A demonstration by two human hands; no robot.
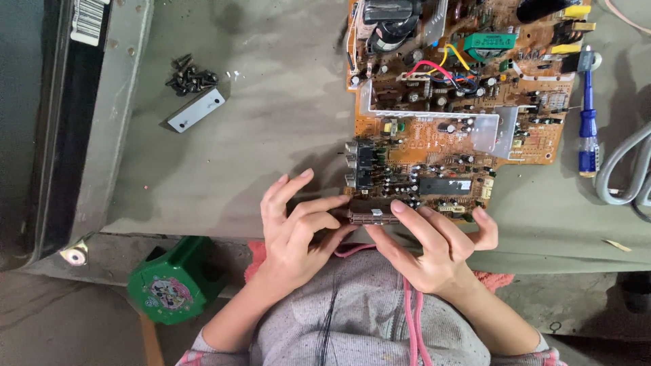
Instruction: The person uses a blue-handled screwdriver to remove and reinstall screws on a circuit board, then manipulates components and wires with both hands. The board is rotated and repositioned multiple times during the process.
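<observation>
Brown rectangular connector strip (373, 216), a narrow ribbed part at the near edge of the tan printed circuit board (461, 108), lies with its long axis running left to right, parallel to the near edge of the grey tabletop (271, 135). Both hands meet at this strip. The left hand (295, 227) approaches from the left end; its fingers (324, 203) are curled but spread, with the fingertips touching or just beside that end, and a firm hold cannot be confirmed. The right hand (437, 247) comes from the right, with its forefinger laid on the top right of the strip and its thumb curled near the board edge; it encloses nothing fully. The strip sits between the two hands, about equally near to each. A blue-handled screwdriver (587, 122) lies well apart at the right, and a pile of dark screws (191, 76) well apart at the far left.
</observation>
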